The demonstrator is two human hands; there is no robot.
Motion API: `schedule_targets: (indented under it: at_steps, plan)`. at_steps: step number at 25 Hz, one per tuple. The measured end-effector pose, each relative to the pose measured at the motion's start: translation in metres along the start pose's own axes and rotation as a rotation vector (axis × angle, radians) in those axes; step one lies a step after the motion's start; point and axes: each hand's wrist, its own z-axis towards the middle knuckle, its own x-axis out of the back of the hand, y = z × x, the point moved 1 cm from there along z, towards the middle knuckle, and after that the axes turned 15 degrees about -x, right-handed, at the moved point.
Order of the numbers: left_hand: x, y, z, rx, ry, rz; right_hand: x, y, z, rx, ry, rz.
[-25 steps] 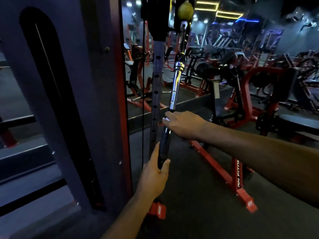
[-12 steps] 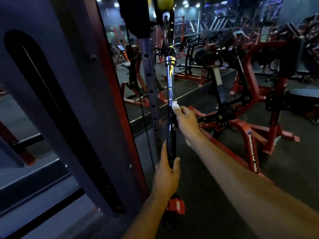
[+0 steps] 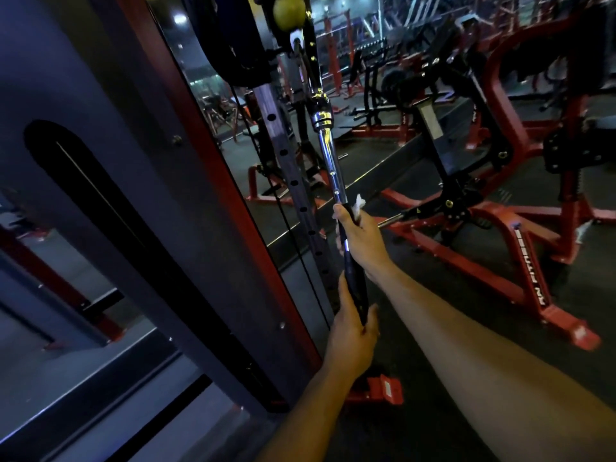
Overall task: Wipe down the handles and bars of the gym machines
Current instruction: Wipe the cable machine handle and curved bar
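My left grip (image 3: pixel 350 341) clasps the bottom of the hanging cable-machine bar (image 3: pixel 328 155), steadying it. My right grip (image 3: pixel 361 238) wraps a white wipe (image 3: pixel 359 203) around its black handle. Next, I judge, comes sliding along the bar.

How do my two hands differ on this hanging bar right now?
The right hand grips higher, where the chrome bar meets its black rubber grip, with a white wipe against it. The left hand holds the grip's bottom end, bare. Both curl round the bar.
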Motion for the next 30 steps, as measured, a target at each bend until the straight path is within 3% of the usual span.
schedule_targets:
  at_steps: [3,6,7,11,14,20,25,28,30]
  plan:
    - [-0.007,0.001,0.003,-0.054,-0.072,-0.064,0.012,0.004,0.000,-0.107,0.020,-0.024]
    - [0.008,-0.001,0.003,-0.064,-0.296,-0.333,0.029,0.001,0.002,-0.102,0.053,-0.086]
    - [0.021,-0.002,0.007,-0.074,-0.278,-0.366,0.034,-0.002,0.002,-0.095,0.058,-0.104]
    - [0.081,0.007,0.077,-0.157,0.156,-0.372,0.055,-0.012,0.000,-0.070,0.129,-0.162]
    - [0.103,0.050,0.148,-0.227,0.064,-0.362,0.058,-0.026,-0.011,-0.063,0.204,-0.160]
    - [0.076,0.116,0.221,-0.172,-0.140,-0.603,0.060,-0.044,-0.030,-0.060,0.302,-0.238]
    - [0.030,0.122,0.221,-0.304,0.197,-0.509,0.054,-0.061,-0.070,0.004,0.431,-0.402]
    - [0.022,0.122,0.223,-0.297,0.183,-0.571,0.051,-0.072,-0.107,-0.010,0.551,-0.440]
    - [0.024,0.115,0.224,-0.313,0.202,-0.582,0.043,-0.075,-0.131,-0.076,0.546,-0.501]
